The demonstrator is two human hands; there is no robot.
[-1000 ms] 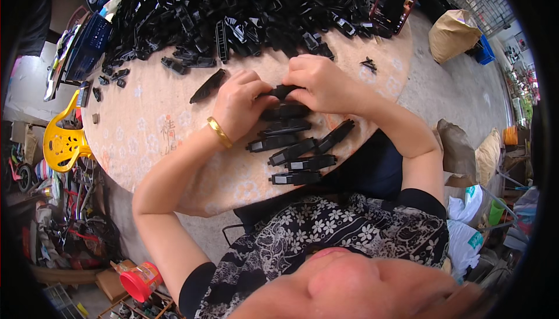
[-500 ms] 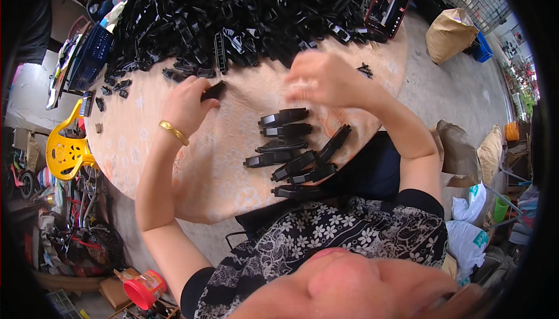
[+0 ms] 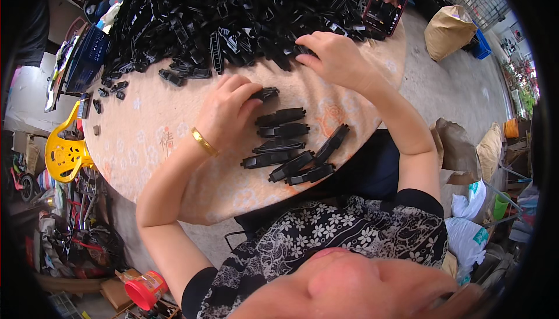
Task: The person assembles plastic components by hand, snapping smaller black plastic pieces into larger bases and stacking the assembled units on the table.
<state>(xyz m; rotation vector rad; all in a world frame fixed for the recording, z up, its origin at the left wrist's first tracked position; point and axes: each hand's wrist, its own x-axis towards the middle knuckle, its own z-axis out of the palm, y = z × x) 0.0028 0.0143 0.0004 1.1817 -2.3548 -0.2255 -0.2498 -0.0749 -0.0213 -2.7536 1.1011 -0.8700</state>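
One black part, which we judge light, stiff, slick and best held by its ends, sits end-pinched in our left hand over the surface, while our right hand curls at the black pile, its grip unclear to us.

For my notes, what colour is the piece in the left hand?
The piece is black (head view).

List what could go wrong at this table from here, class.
The loose black piece nearest the person lies close to the edge of the table; a bump could knock it off.
The right hand is at the edge of the black heap; pulling there might make pieces slide.
The phone beside that heap might topple if pieces shift.
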